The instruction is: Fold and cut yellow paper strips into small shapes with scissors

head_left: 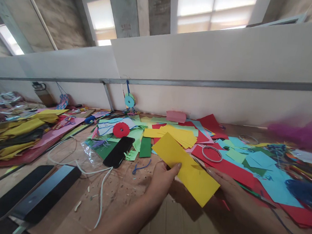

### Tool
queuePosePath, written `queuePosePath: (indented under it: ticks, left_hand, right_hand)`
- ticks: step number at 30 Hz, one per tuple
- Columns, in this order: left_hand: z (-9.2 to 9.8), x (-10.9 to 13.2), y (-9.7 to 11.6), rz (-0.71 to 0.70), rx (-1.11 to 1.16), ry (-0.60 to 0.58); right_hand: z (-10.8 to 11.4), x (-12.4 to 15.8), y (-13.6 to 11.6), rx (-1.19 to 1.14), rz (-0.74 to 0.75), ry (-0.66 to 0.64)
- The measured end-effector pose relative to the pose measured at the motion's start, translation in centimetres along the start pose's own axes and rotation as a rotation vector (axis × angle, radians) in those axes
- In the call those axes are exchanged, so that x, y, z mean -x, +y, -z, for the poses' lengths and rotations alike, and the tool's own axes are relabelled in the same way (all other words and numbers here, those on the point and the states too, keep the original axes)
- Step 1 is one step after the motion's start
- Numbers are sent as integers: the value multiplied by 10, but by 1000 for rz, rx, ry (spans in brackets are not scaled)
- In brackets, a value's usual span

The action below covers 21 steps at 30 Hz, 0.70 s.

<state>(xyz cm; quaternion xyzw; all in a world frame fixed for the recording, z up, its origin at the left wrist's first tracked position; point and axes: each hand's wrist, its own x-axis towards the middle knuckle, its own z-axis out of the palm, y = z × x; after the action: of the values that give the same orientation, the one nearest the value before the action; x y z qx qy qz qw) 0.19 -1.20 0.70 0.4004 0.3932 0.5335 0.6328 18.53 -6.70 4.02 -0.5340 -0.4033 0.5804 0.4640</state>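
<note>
Left hand (163,177) pinching yellow paper (188,167), right hand (227,189) half-hidden beneath

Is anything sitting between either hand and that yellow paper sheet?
Nothing visible does. The left hand pinches the yellow paper sheet at its near edge, thumb on top, and the right hand touches its right end.

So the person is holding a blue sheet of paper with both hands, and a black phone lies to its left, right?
Not quite. The sheet is yellow, not blue. The head view shows the left hand and the right hand both holding it, and the black phone lies to its left.
</note>
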Motion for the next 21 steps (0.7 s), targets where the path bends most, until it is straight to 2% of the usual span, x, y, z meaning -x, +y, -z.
queuePosePath:
  ticks: [11,21]
  left_hand:
    - [1,-1,-3,-21,-31,-18]
    - [-1,2,3,-15,-39,-11]
  right_hand:
    - [7,-4,5,109,55,90]
    - [9,-5,8,144,79,97]
